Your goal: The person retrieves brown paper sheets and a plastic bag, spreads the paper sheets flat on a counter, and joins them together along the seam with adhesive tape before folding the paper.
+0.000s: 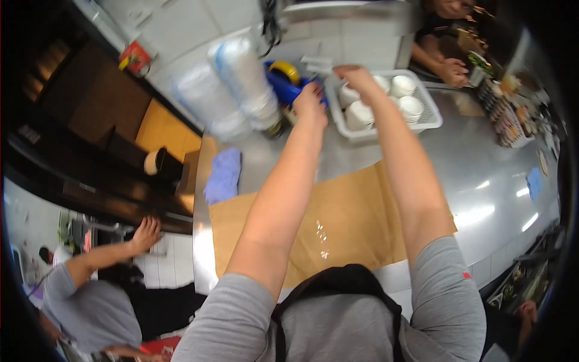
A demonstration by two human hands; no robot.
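Observation:
My left hand (310, 107) is at the blue tape dispenser (283, 87), its fingers closed on the dispenser's near right end. A yellow roll (286, 72) sits in the dispenser. My right hand (357, 80) is up beside it, over the left back corner of a white plastic basket (437, 114). Its fingers point left and are bent together; what they hold, if anything, is too small to make out. Below my forearms a brown paper bag (350, 211) lies flat on the steel counter, with shiny glints on its middle.
Stacks of clear plastic cups or lids (241, 78) stand left of the dispenser. White cups (360, 114) fill the basket. A purple cloth (224, 175) lies at the counter's left edge. One person (446, 60) leans at the back right; another (90, 301) stands left.

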